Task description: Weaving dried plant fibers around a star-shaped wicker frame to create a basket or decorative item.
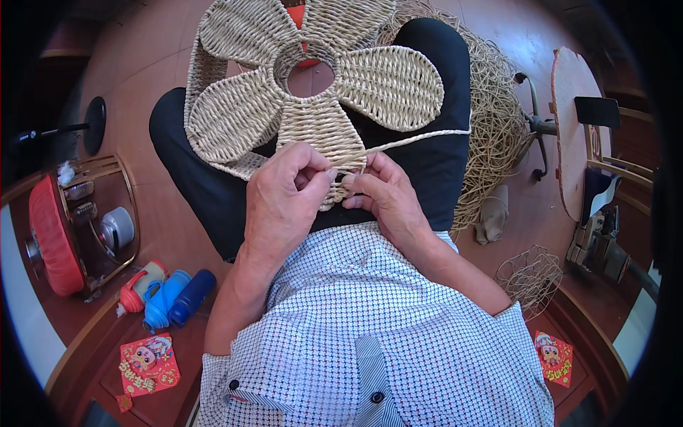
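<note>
A flower-shaped woven straw piece (389, 87) with several petals round an open ring rests across my lap. Both hands work at the outer end of its nearest petal. My left hand (288, 188) is closed, thumb and forefinger pinching at the left of that petal's edge. My right hand (388, 196) is closed too, its thumb and fingers pinching the petal's edge from the right. Between the fingertips is a small dark gap in the weave. From the petal a twisted straw cord (420, 139) runs out to the right over my knee. What lies beneath the fingertips is partly hidden.
A large heap of loose straw cord (491, 107) covers the floor by my right knee. A smaller cord tangle (530, 277) lies nearer. Several bottles (192, 297) stand at left, beside a rack with a red cover (53, 235). A round board (569, 135) stands right.
</note>
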Demonstrator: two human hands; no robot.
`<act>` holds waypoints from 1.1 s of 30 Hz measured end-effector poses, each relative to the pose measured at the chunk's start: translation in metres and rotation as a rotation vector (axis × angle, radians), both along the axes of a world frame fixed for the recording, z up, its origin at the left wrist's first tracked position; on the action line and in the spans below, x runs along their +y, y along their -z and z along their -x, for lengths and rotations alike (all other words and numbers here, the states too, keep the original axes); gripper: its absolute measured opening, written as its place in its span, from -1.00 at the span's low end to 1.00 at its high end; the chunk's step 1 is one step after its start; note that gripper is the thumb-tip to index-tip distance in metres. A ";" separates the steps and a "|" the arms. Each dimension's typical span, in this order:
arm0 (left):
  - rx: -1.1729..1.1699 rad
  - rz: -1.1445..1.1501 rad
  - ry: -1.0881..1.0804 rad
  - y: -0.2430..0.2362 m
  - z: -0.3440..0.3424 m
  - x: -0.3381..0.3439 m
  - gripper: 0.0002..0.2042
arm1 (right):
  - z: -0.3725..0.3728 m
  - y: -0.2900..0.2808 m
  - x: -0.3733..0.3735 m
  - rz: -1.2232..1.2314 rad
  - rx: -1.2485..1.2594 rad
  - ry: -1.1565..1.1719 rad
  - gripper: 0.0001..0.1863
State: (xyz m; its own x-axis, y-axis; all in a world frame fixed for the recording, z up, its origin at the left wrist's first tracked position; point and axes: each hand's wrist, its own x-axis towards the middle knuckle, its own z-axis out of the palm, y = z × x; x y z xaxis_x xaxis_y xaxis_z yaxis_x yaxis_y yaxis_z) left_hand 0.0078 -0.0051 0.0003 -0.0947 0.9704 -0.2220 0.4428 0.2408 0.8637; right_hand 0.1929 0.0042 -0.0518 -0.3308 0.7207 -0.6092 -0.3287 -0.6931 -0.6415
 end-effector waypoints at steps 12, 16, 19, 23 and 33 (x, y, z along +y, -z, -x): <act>-0.173 0.101 -0.019 -0.002 -0.002 0.003 -0.89 | 0.001 0.003 0.001 -0.025 -0.082 -0.067 -0.77; 0.101 -0.122 0.139 0.003 -0.002 0.001 -0.94 | -0.005 0.009 0.000 -0.014 -0.080 -0.132 -0.80; 0.135 -0.125 0.171 0.001 -0.001 -0.001 -0.94 | -0.004 0.005 -0.001 -0.013 -0.053 -0.119 -0.82; -0.191 0.073 -0.105 -0.002 0.007 -0.006 -0.89 | -0.003 0.004 0.001 0.008 -0.064 -0.129 -0.80; 0.049 -0.067 -0.047 -0.007 0.007 -0.024 -0.90 | -0.002 -0.004 0.004 -0.013 -0.074 -0.124 -0.75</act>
